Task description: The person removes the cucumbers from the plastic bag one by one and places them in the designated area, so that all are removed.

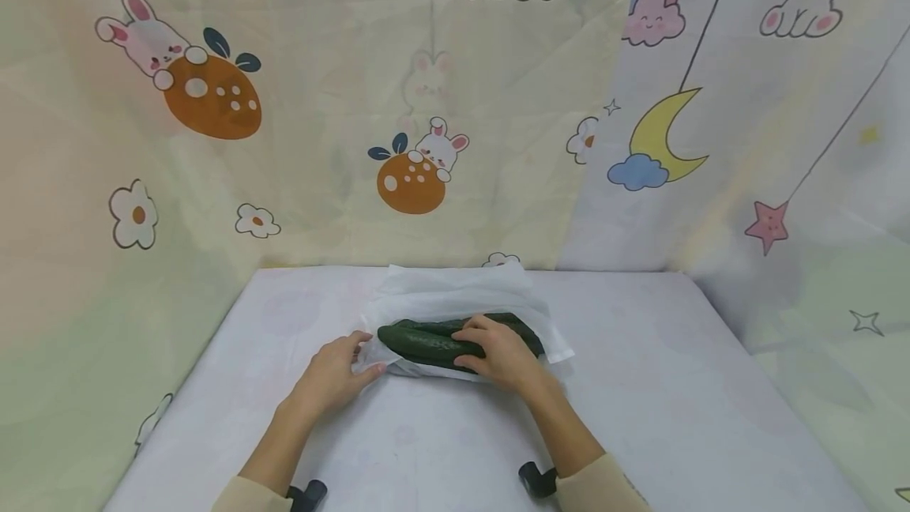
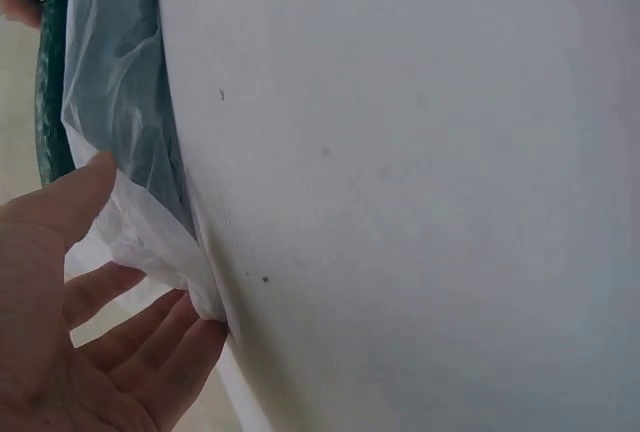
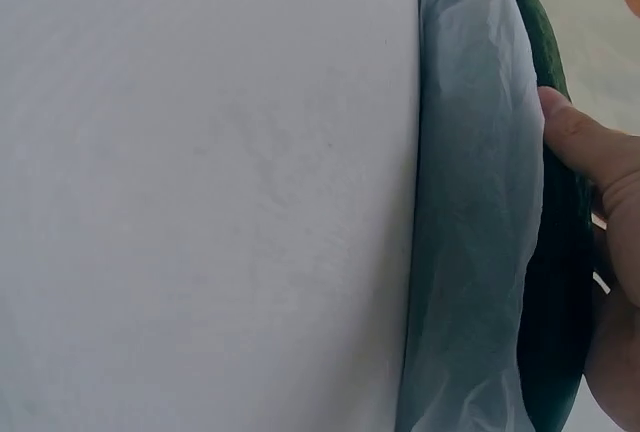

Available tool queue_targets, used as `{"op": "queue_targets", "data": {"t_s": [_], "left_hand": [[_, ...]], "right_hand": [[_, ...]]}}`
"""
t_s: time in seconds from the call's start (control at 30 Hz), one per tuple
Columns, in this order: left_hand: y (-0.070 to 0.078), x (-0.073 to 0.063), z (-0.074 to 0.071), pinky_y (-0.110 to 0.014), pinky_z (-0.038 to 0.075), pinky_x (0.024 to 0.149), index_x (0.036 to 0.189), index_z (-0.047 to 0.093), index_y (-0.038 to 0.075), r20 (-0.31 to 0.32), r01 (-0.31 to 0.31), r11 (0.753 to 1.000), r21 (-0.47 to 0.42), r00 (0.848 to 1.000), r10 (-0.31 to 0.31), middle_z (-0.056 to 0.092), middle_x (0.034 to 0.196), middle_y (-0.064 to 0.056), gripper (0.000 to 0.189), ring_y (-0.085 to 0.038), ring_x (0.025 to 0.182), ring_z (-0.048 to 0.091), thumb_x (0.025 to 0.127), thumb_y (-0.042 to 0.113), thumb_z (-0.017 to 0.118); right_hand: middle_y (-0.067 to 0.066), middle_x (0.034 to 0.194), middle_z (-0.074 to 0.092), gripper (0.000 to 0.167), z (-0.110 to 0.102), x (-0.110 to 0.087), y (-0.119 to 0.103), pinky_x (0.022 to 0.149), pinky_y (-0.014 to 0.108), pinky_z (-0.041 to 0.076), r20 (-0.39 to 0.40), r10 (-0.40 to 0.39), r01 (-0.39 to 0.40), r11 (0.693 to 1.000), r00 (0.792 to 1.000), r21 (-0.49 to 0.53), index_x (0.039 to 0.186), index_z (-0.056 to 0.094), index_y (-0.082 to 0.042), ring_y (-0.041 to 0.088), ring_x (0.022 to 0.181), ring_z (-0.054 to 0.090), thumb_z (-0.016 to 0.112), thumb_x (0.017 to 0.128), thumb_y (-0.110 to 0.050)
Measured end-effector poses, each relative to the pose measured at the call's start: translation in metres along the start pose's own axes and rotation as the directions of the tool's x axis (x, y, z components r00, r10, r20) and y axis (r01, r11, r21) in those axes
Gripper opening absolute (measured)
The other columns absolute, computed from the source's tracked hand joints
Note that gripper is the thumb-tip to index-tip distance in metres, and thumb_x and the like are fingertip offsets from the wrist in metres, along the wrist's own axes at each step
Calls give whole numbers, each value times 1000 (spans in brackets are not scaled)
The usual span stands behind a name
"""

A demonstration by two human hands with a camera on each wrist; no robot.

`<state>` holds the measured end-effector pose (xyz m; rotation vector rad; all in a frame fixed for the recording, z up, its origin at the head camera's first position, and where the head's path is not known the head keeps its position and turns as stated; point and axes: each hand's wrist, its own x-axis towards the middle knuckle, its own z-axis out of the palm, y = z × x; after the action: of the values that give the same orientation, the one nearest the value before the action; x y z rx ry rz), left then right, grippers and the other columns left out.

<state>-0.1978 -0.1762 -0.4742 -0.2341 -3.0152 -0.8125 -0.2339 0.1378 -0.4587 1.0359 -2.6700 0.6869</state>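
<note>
Several dark green cucumbers (image 1: 426,344) lie side by side on a thin white plastic bag (image 1: 455,283), whose near edge is folded up against them. My right hand (image 1: 498,350) grips the front cucumber, thumb on its near side and fingers over the top. In the right wrist view the thumb presses on the cucumber (image 3: 558,302) just above the edge of the bag (image 3: 475,172). At the bag's left end is my left hand (image 1: 334,370), thumb and fingers spread apart. The left wrist view has its fingertips touching the bag's corner (image 2: 165,242).
A white-covered table (image 1: 640,385) lies beneath everything. Printed cloth walls (image 1: 320,180) with cartoon rabbits, fruit and a moon stand behind and at both sides. Black straps with small black devices (image 1: 538,480) sit at both wrists.
</note>
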Motion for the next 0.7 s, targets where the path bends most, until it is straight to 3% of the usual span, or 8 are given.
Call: {"op": "queue_targets", "data": {"t_s": [0.27,0.7], "left_hand": [[3,0,0,-55,51,97,139,58,7,-24,29,1000,-4,999,-29,70,122,-17,59,-33,113,68,96,48,68],[4,3,3,-51,53,88,134,60,5,-61,7,999,43,998,-4,70,102,-11,56,-27,97,67,92,38,75]], "right_hand": [[-3,113,66,38,0,-4,1,88,35,55,-36,3,1,996,999,92,123,74,-13,15,102,67,82,88,-26],[-7,112,67,39,-10,-3,-5,89,34,55,-112,27,2,969,993,247,123,75,-16,13,106,66,84,87,-26]]}}
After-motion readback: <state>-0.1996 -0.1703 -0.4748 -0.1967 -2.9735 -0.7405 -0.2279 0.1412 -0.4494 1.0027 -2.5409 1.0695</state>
